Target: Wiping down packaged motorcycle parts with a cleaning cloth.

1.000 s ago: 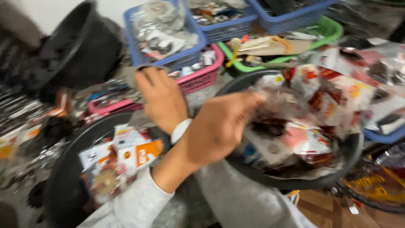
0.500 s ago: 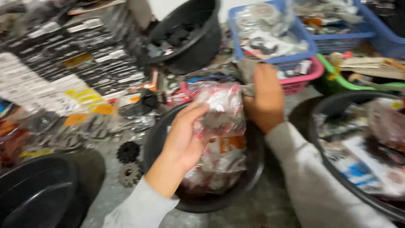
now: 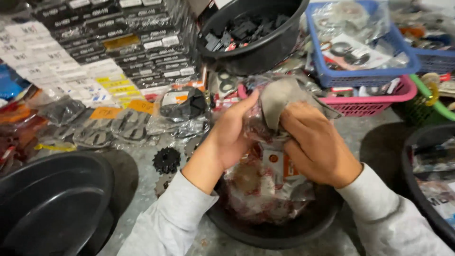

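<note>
Over the black bowl (image 3: 284,227), both hands grip a clear plastic bag (image 3: 272,123) of small parts: left hand (image 3: 232,135) and right hand (image 3: 315,142) fingers clamped round its top. Prob. light, floppy, slippery; pinch gathered neck w/ support underneath.

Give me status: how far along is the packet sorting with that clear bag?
Done: a pile of sealed packets already lies in the black basin under the hands. In hand: left hand and right hand both grip the top of a clear plastic bag over that basin. Left: another basin at right holds more packets; the basin at lower left looks empty.
</note>
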